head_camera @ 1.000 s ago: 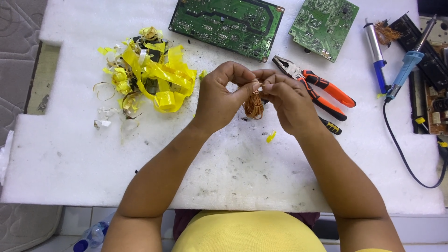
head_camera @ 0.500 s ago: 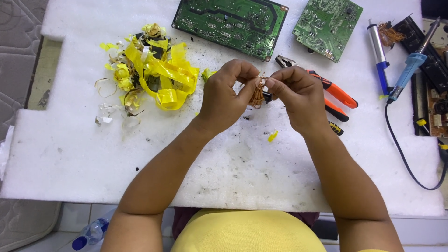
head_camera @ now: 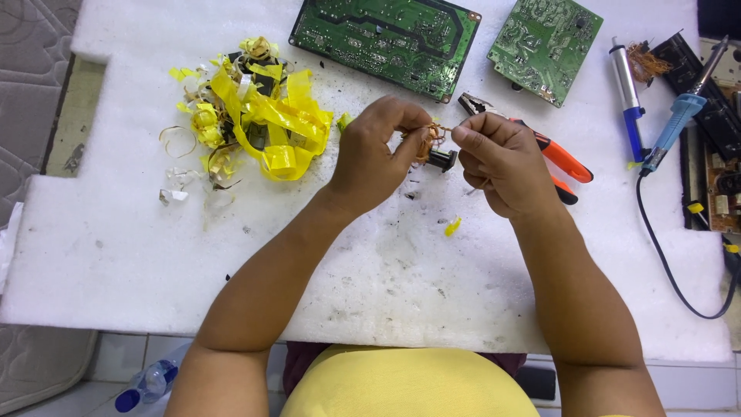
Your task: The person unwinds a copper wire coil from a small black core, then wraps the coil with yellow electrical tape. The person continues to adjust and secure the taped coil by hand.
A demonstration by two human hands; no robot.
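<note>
My left hand (head_camera: 378,154) and my right hand (head_camera: 498,158) meet above the middle of the white foam work surface (head_camera: 231,255). Between their fingertips is a small coil of thin copper wire (head_camera: 428,139) on a dark part. My left fingers pinch the coil. My right fingers pinch a loose strand of its wire. A small black piece (head_camera: 442,161) shows just below the coil, between the two hands.
A heap of yellow tape scraps (head_camera: 262,116) lies to the left. Two green circuit boards (head_camera: 386,38) (head_camera: 544,46) lie at the back. Orange-handled pliers (head_camera: 559,158) sit behind my right hand. A blue desoldering pump (head_camera: 627,96) and a blue soldering iron (head_camera: 679,116) lie at the right.
Both hands have lifted a little away from me with the coil. They have drawn slightly apart, so the wire strand now shows between them.
</note>
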